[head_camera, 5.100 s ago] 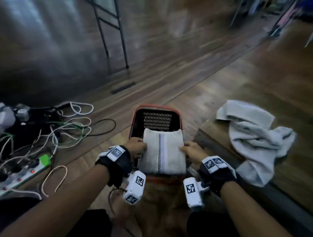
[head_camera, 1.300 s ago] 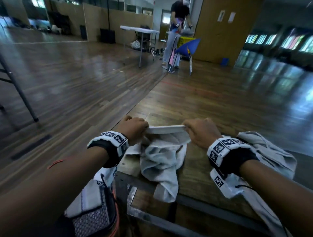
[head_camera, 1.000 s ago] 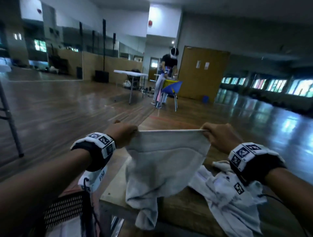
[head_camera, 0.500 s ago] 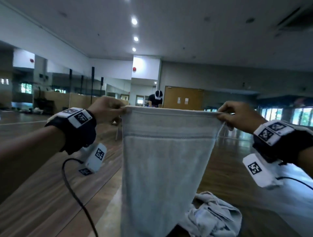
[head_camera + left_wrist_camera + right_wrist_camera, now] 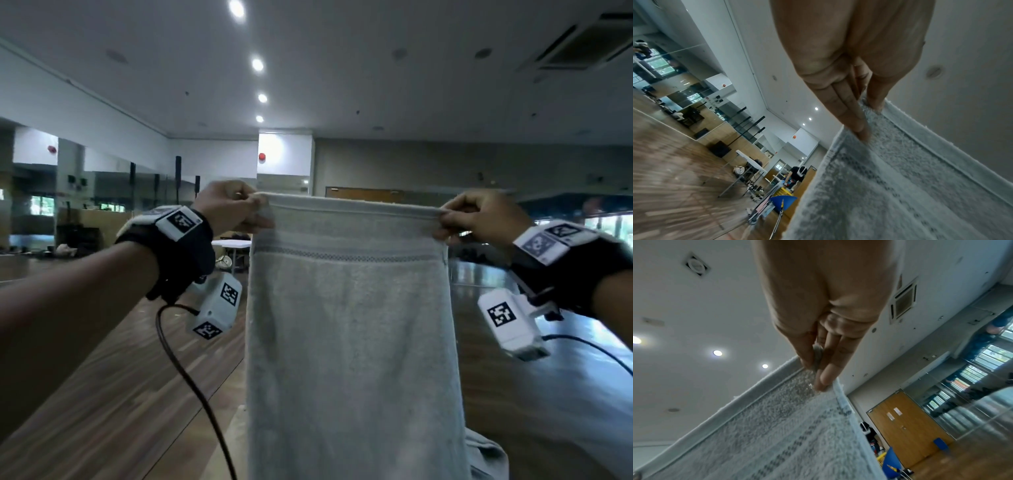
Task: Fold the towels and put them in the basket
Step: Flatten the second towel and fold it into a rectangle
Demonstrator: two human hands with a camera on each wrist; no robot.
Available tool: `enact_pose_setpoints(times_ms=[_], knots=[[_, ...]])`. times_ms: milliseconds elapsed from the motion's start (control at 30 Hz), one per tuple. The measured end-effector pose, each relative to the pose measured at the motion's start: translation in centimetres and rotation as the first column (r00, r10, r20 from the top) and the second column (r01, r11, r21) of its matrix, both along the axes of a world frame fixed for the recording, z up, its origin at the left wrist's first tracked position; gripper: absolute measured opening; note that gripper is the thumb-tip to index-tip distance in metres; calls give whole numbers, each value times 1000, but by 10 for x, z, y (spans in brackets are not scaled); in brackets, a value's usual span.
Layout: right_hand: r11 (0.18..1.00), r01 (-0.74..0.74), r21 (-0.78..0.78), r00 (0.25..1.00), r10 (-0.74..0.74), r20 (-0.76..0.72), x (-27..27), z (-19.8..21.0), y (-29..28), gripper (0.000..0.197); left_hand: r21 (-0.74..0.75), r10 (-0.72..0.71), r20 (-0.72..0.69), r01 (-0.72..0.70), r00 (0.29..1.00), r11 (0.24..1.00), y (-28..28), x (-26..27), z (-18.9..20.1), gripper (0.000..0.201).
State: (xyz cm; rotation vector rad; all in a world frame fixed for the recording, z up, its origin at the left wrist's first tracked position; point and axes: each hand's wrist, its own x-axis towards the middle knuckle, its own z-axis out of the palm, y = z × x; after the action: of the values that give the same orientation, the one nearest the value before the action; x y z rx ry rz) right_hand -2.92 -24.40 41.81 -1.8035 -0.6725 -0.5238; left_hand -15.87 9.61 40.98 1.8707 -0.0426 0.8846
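A grey towel (image 5: 349, 325) with a darker woven band near its top hem hangs full length in front of me, held high and stretched flat. My left hand (image 5: 236, 210) pinches its top left corner, thumb against fingers (image 5: 851, 116) on the cloth (image 5: 900, 186). My right hand (image 5: 476, 214) pinches the top right corner, with the hem caught between thumb and fingers (image 5: 826, 374) above the towel (image 5: 787, 434). A second, crumpled grey towel (image 5: 486, 455) peeks out at the lower right, behind the hanging one. The basket is out of view.
The table edge (image 5: 236, 431) shows just left of the hanging towel. A black cable (image 5: 191, 377) droops from my left wrist camera. Wooden floor (image 5: 102, 394) spreads around. A person (image 5: 797, 175), a white table (image 5: 231, 244) and a blue chair (image 5: 784, 200) stand far across the hall.
Both hands have lifted the towel from the table to head height and pulled its top edge taut. The view has tilted up, so the basket and most of the table dropped out.
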Motion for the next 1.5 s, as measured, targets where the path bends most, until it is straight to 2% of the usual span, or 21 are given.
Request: enact_pose_setpoints(times_ms=[67,167,367,467,600,733,833,900,967,1000,1033,1100,1200,1300,1400,1433,1500], knots=[[997,10,-75,998,-14,-56,16,-20,4,10,51,63,-16,-62,998,997,10,17,-20,15],[986,59,-156,997,-65,-35,34,-43,11,14,153,149,72,-158,986,975,17,35,-49,12],[996,71,-55,997,-72,-7,50,-78,26,17,206,234,200,-274,951,939,31,60,-90,15],[996,73,-55,996,-76,-46,55,-112,32,18,213,255,142,-281,957,936,38,67,-122,13],[990,37,-139,989,-56,-139,54,-183,36,17,341,317,-1,-298,948,892,44,66,-191,12],[959,-4,-285,976,-58,-208,44,-281,35,18,368,257,-173,-179,951,912,44,51,-287,14],[880,-38,-474,966,-89,-243,31,-360,34,3,398,135,-355,19,925,917,46,29,-364,12],[814,-88,-574,955,-96,-282,19,-410,32,4,513,164,-517,151,840,845,48,18,-403,7],[720,-160,-676,952,-69,-299,8,-454,28,9,600,217,-650,316,728,735,51,9,-435,19],[674,-183,-715,953,-56,-297,2,-471,27,11,620,241,-689,383,684,685,51,4,-446,20],[650,-185,-737,959,-46,-281,-2,-486,25,12,646,262,-695,421,670,636,53,1,-458,18],[673,-131,-728,975,-47,-219,-6,-504,20,15,673,268,-667,407,695,618,57,-3,-468,14],[724,-47,-688,993,-38,-108,-4,-513,18,18,647,250,-666,378,703,662,63,0,-471,15],[680,20,-733,998,-63,-32,5,-510,19,17,636,245,-658,350,712,688,67,10,-473,17],[662,31,-749,990,-122,-66,11,-504,21,16,655,274,-643,327,715,681,63,18,-470,16],[670,30,-742,988,-132,-80,12,-501,22,15,680,297,-609,290,735,674,62,19,-468,16],[711,65,-700,988,-145,-56,13,-494,22,15,727,319,-470,156,823,668,61,20,-461,13]])
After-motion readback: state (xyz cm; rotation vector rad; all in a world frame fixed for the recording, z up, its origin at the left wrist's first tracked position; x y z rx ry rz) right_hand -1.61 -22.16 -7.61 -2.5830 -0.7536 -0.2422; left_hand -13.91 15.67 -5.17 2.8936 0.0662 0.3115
